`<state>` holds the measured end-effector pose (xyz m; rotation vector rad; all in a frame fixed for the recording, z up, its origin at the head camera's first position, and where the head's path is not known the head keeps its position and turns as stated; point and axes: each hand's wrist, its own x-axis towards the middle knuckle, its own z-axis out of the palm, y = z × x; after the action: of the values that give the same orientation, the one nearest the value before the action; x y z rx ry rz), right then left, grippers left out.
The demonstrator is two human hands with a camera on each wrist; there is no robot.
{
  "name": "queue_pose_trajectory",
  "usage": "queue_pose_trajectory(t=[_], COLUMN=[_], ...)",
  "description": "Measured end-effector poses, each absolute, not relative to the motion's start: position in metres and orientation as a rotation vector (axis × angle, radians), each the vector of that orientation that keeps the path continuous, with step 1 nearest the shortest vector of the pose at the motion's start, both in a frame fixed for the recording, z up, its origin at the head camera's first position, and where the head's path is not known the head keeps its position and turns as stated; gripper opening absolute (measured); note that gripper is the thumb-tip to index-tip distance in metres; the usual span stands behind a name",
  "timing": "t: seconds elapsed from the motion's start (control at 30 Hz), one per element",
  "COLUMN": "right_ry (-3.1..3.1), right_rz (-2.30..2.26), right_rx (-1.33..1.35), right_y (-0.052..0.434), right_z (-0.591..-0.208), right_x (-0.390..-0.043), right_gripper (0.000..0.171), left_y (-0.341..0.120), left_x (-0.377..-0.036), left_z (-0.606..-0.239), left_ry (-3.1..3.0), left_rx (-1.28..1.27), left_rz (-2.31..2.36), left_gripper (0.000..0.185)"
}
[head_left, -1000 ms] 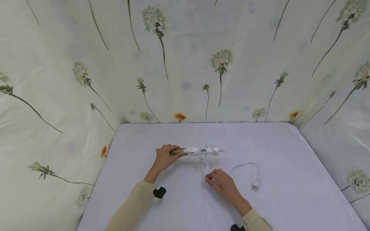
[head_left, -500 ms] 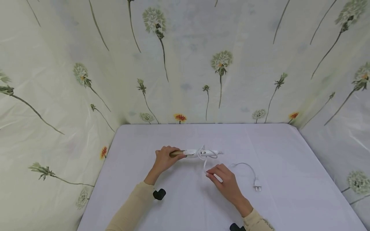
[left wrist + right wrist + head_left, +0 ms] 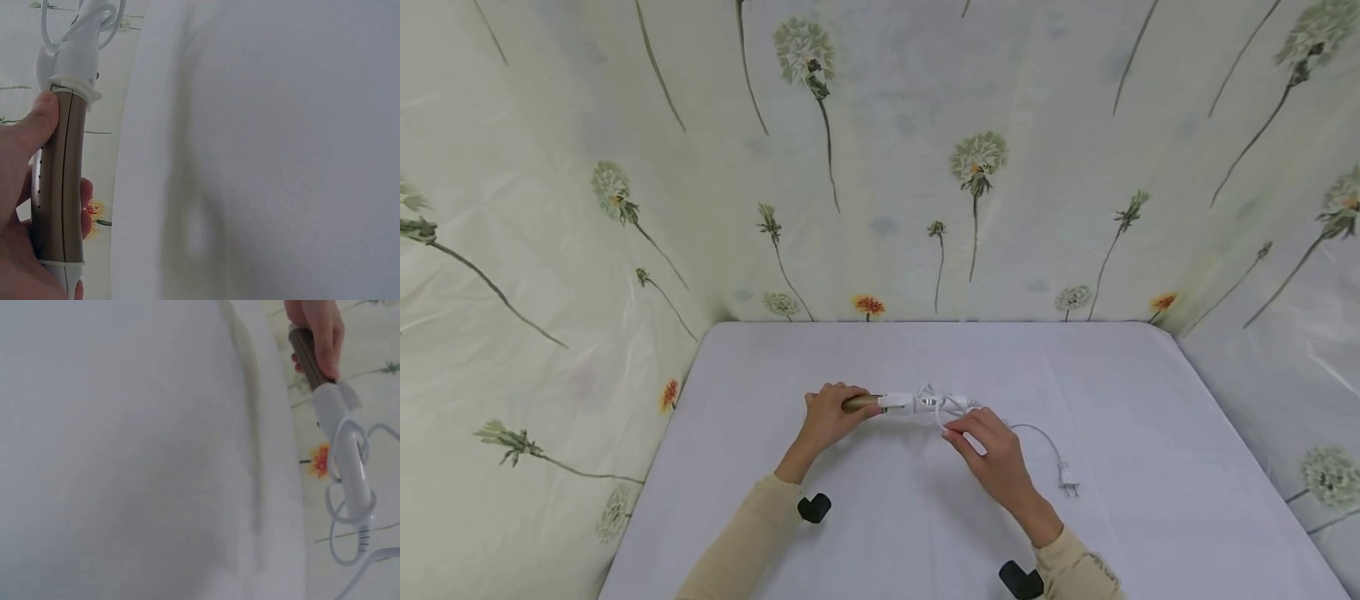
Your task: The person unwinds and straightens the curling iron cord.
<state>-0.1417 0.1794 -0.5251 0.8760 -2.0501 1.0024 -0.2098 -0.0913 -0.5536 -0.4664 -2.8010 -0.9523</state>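
Head view: left hand (image 3: 829, 414) grips curling iron (image 3: 901, 402) barrel, steadying it; right hand (image 3: 992, 450) pinches cord (image 3: 1042, 434) at the handle.

The curling iron (image 3: 910, 403) has a bronze-gold barrel and a white handle; its cord (image 3: 1037, 433) and plug (image 3: 1067, 479) are white. The table (image 3: 1135, 392) wears a plain pale lilac-white cloth. The backdrop (image 3: 880, 167) is cream, printed with grey-green dandelion heads on dark stems and small orange-red flowers. Both sleeves (image 3: 737, 550) are beige
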Motion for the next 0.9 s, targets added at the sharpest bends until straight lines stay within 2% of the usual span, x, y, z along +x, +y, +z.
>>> queue_pose_trajectory(t=[0.17, 0.37, 0.63, 0.9], right_ry=[-2.063, -2.100, -2.149, -2.239], right_rz=[0.997, 0.977, 0.912, 0.859], right_rx=[0.876, 0.862, 0.794, 0.684], right_y=[0.184, 0.191, 0.201, 0.208], right_z=[-0.520, -0.514, -0.505, -0.499], right_x=[-0.149, -0.162, -0.179, -0.193], right_gripper=[0.022, 0.013, 0.026, 0.017], left_y=[-0.093, -0.094, -0.095, -0.099], left_x=[-0.209, -0.209, -0.208, -0.206], left_z=[-0.554, -0.554, -0.552, -0.553], left_ry=[-2.807, -2.837, -2.864, -2.860], left_rx=[-0.475, -0.477, -0.508, -0.557], left_rz=[-0.946, -0.937, -0.934, -0.931], left_gripper=[0.037, 0.039, 0.038, 0.036])
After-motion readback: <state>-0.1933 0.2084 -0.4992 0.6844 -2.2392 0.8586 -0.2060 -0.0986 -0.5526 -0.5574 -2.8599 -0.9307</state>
